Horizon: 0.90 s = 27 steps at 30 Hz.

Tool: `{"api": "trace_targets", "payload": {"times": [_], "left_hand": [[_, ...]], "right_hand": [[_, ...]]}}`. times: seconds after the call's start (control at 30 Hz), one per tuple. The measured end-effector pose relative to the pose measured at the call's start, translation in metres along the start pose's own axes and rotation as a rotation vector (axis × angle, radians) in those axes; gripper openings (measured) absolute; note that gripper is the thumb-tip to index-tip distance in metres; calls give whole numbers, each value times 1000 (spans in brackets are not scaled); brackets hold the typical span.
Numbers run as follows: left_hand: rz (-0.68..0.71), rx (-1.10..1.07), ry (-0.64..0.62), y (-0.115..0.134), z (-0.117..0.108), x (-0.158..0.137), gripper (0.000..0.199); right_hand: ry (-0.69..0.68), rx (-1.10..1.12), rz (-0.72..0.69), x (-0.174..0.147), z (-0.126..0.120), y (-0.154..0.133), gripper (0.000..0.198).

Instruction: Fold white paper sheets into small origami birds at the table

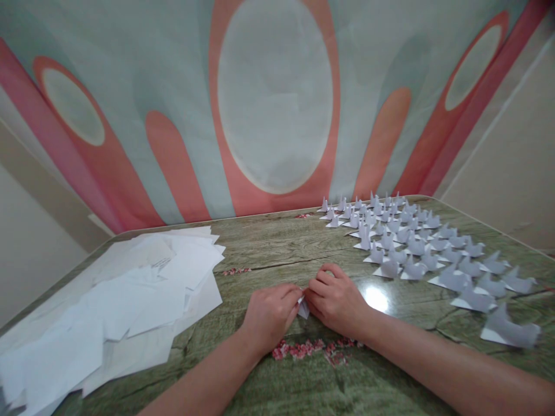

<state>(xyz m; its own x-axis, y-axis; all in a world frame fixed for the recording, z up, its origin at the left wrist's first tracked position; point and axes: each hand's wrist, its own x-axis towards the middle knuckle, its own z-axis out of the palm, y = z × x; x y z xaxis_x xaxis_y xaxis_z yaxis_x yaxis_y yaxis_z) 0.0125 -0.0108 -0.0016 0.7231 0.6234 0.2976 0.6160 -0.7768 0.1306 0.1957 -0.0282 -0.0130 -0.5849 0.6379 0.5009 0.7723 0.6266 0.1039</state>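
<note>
Between my two hands, near the middle of the table, is a small folded piece of white paper (pixel 303 310). My left hand (pixel 271 315) pinches it from the left, fingers closed. From the right, my right hand (pixel 332 297) grips it too, with the fingers curled and the knuckles raised. Most of the paper is covered by my fingers; only a pointed white part shows below them. Off to the right stand several folded white paper birds (pixel 416 247) in rows, the nearest paper bird (pixel 510 329) beyond my right forearm.
A wide, untidy pile of white paper sheets (pixel 143 300) covers the table's left side. The wood-patterned table (pixel 260 245) has printed pink flowers and a bright glare spot right of my hands. Behind it hangs a pink-and-grey patterned backdrop (pixel 277 199).
</note>
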Motion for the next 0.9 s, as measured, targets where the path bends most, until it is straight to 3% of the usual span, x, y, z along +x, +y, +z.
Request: {"api": "trace_targets", "payload": {"times": [0.17,0.6,0.73,0.9], "left_hand": [[23,-1,39,1,-1,-1,16],[37,-62,45,-1,4,-2,16],[4,-91,21,0,3,-1,16],[-27,-110,1,-1,3,0,16]], "right_hand": [[-21,37,37,1,-2,-1,18],[-99,377,262,-10,-9,10,12],[-82,345,230,-13,-7,10,11],[-64,189,63,-15,-7,5,13]]}}
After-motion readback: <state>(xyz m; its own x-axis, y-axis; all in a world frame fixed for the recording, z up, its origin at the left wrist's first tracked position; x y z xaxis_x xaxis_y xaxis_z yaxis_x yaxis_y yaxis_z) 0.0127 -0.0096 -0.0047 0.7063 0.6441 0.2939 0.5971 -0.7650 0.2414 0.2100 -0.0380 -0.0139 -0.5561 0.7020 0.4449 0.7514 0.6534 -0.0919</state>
